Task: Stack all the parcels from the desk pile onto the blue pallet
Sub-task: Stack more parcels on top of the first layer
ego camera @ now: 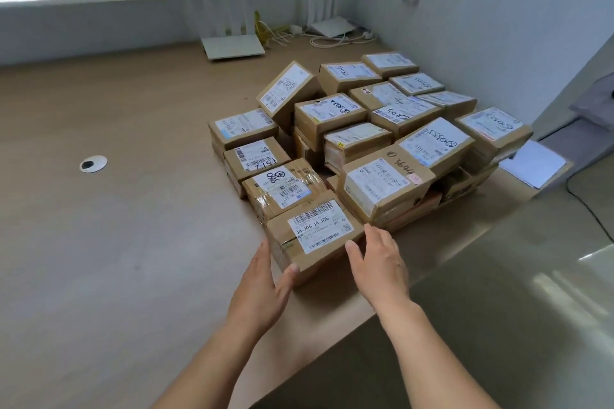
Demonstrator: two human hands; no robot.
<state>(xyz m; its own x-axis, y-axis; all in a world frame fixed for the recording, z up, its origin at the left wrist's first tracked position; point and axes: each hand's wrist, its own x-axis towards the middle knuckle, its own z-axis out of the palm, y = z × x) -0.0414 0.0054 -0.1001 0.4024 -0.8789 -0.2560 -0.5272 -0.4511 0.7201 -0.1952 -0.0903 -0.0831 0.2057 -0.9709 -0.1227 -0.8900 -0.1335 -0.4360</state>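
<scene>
A pile of several brown cardboard parcels with white labels lies on the right part of the wooden desk. The nearest parcel, labelled J4-J06, sits at the pile's front. My left hand lies against its left front corner with the thumb touching the front face. Just right of this parcel is my right hand, fingers straight and thumb near the front right edge. No blue pallet is in view.
The desk's front edge runs diagonally just right of my right hand, with glossy floor beyond. A round cable grommet sits at the left. White routers and cables lie at the back wall. White papers lie right of the pile.
</scene>
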